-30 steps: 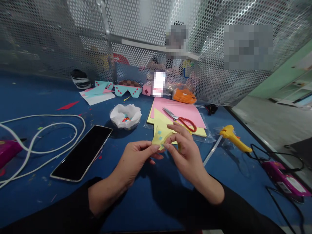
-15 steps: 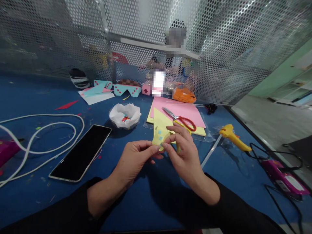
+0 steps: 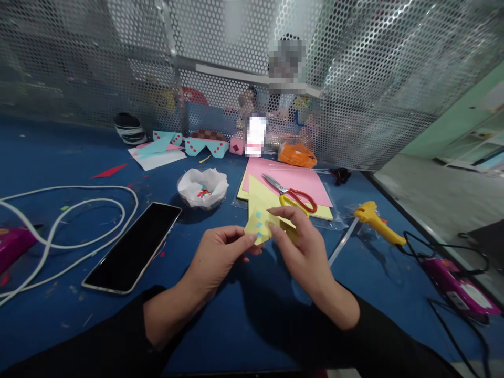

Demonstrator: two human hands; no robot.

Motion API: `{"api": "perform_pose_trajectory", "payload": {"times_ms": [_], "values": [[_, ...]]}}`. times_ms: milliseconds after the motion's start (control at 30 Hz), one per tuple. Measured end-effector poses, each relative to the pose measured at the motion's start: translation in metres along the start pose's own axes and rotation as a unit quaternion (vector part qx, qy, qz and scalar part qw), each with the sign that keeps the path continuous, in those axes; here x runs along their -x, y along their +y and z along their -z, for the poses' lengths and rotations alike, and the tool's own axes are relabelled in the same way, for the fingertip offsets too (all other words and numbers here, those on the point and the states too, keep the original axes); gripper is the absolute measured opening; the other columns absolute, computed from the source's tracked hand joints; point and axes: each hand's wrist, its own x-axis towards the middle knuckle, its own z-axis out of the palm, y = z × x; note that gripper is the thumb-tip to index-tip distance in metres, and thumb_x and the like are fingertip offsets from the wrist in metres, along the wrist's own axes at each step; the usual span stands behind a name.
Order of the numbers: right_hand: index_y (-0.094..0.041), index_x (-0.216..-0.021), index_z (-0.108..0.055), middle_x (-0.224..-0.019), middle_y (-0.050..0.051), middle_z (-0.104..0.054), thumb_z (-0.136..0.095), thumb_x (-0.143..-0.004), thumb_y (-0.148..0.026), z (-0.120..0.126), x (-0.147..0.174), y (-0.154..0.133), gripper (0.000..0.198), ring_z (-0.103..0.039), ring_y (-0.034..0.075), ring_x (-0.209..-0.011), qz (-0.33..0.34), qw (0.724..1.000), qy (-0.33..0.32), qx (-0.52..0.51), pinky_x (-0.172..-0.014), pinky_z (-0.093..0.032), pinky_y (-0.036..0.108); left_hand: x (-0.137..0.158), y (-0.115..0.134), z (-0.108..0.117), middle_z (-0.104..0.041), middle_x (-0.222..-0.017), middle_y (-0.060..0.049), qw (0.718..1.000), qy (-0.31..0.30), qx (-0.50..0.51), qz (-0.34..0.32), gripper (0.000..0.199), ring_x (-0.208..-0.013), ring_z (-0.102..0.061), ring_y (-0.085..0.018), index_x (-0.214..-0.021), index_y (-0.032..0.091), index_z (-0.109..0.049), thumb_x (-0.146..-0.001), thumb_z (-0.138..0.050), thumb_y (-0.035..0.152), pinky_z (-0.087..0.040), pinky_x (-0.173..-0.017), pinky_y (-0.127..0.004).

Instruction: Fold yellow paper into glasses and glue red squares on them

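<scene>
The left hand (image 3: pixel 220 249) has its thumb pressed over curled fingers, pinching the near left corner of a small yellow paper piece (image 3: pixel 251 228). The right hand (image 3: pixel 301 241) is half curled, its thumb against the paper's face and its forefinger near the far edge; whether it grips or merely steadies cannot be told. The piece lies straight ahead, between the two sets of fingertips, touched by both, so neither hand is clearly nearer. Its long axis seems to run left to right towards the right palm (the fingers hide much of that end), while the light-blue squares (image 3: pixel 259 224) on it form a row leading away from the left thumb.

Just beyond are red-and-yellow-handled scissors (image 3: pixel 284 190), resting on pink and yellow paper sheets (image 3: pixel 255 176). Left of these stands a bowl (image 3: pixel 189 184) lined with white paper, coloured scraps (image 3: pixel 204 193) inside; nearer the left forearm lies a smartphone (image 3: pixel 134 247). To the right is a yellow glue gun (image 3: pixel 368 212) with a glue stick (image 3: pixel 344 241). Farther back, light-blue paper cut-outs (image 3: pixel 207 147) with red diamonds stand before a perforated metal screen (image 3: pixel 220 31).
</scene>
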Motion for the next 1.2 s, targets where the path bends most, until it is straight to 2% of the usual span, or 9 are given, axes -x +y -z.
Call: {"api": "perform_pose_trajectory", "payload": {"times_ms": [67, 100, 200, 333, 600, 733, 900, 1033, 1200], "values": [[-0.025, -0.116, -0.055, -0.103, 0.007, -0.069, -0.055, -0.091, -0.032, 0.006, -0.005, 0.002, 0.026, -0.063, 0.023, -0.104, -0.042, 0.999, -0.014, -0.011, -0.075, -0.053, 0.036, 0.0, -0.001, 0.0, -0.075, -0.068, -0.01, 1.0, 0.0, 0.003, 0.0, 0.015, -0.067, -0.069, -0.019, -0.069, 0.016, -0.076, -0.067, -0.078, 0.031, -0.045, -0.054, -0.022], [-0.024, -0.114, -0.057, -0.097, 0.006, -0.069, -0.055, -0.09, -0.033, 0.009, -0.007, 0.002, 0.026, -0.063, 0.023, -0.101, -0.053, 0.998, -0.023, -0.004, -0.07, -0.053, 0.034, 0.0, -0.001, 0.001, -0.075, -0.069, -0.01, 1.0, -0.002, 0.002, 0.0, 0.015, -0.067, -0.07, -0.019, -0.07, 0.016, -0.076, -0.068, -0.078, 0.031, -0.046, -0.054, -0.022], [-0.022, -0.104, -0.062, -0.083, 0.003, -0.067, -0.056, -0.087, -0.03, 0.016, -0.013, 0.002, 0.019, -0.063, 0.022, -0.09, -0.051, 0.998, -0.038, 0.028, -0.067, -0.05, 0.032, 0.001, -0.002, 0.001, -0.075, -0.069, -0.011, 1.0, -0.018, 0.0, 0.001, 0.016, -0.067, -0.07, -0.02, -0.07, 0.017, -0.075, -0.069, -0.078, 0.032, -0.046, -0.054, -0.024], [-0.021, -0.102, -0.062, -0.078, 0.001, -0.066, -0.054, -0.087, -0.027, 0.016, -0.014, 0.0, 0.017, -0.061, 0.019, -0.08, -0.046, 0.997, -0.049, 0.035, -0.067, -0.047, 0.032, 0.0, -0.003, 0.003, -0.074, -0.068, -0.009, 0.999, -0.032, 0.004, 0.01, 0.021, -0.07, -0.071, -0.021, -0.072, 0.017, -0.074, -0.069, -0.076, 0.038, -0.046, -0.054, -0.023], [-0.024, -0.101, -0.061, -0.078, -0.002, -0.065, -0.055, -0.088, -0.026, 0.008, -0.009, -0.001, 0.014, -0.064, 0.018, -0.08, -0.027, 0.997, -0.06, 0.04, -0.077, -0.046, 0.036, -0.004, -0.009, 0.004, -0.073, -0.064, -0.008, 0.999, -0.01, -0.043, 0.009, 0.032, -0.057, -0.062, -0.015, -0.069, 0.015, -0.072, -0.065, -0.081, 0.045, -0.041, -0.051, -0.022], [-0.023, -0.102, -0.06, -0.077, -0.001, -0.066, -0.054, -0.088, -0.025, 0.009, -0.009, -0.001, 0.015, -0.064, 0.018, -0.08, -0.02, 0.997, -0.056, 0.039, -0.078, -0.046, 0.037, -0.002, -0.005, 0.002, -0.073, -0.065, -0.008, 0.998, -0.005, -0.052, 0.016, 0.033, -0.057, -0.06, -0.014, -0.069, 0.015, -0.072, -0.065, -0.08, 0.047, -0.041, -0.054, -0.024], [-0.023, -0.094, -0.059, -0.087, 0.003, -0.07, -0.053, -0.089, -0.025, 0.009, -0.009, 0.0, 0.008, -0.066, 0.021, -0.088, 0.004, 0.997, -0.041, 0.065, -0.084, -0.046, 0.043, -0.002, -0.006, 0.003, -0.074, -0.066, -0.009, 0.999, -0.011, -0.046, 0.017, 0.037, -0.06, -0.061, -0.015, -0.072, 0.015, -0.073, -0.069, -0.077, 0.052, -0.042, -0.055, -0.024], [-0.023, -0.094, -0.059, -0.09, 0.004, -0.072, -0.051, -0.091, -0.024, 0.007, -0.008, -0.002, 0.009, -0.067, 0.023, -0.096, 0.026, 0.996, -0.055, 0.073, -0.093, -0.045, 0.049, -0.005, -0.011, 0.005, -0.073, -0.065, -0.009, 0.999, -0.014, -0.038, 0.011, 0.036, -0.059, -0.061, -0.016, -0.075, 0.015, -0.076, -0.066, -0.081, 0.049, -0.041, -0.053, -0.024], [-0.025, -0.102, -0.059, -0.095, 0.004, -0.075, -0.054, -0.093, -0.029, 0.017, -0.014, -0.002, 0.011, -0.068, 0.023, -0.101, 0.052, 0.994, -0.026, 0.087, -0.107, -0.035, 0.055, -0.004, -0.005, 0.004, -0.073, -0.066, -0.009, 0.999, 0.031, -0.017, -0.009, 0.027, -0.06, -0.062, -0.015, -0.074, 0.015, -0.077, -0.068, -0.081, 0.04, -0.042, -0.053, -0.022]]}}
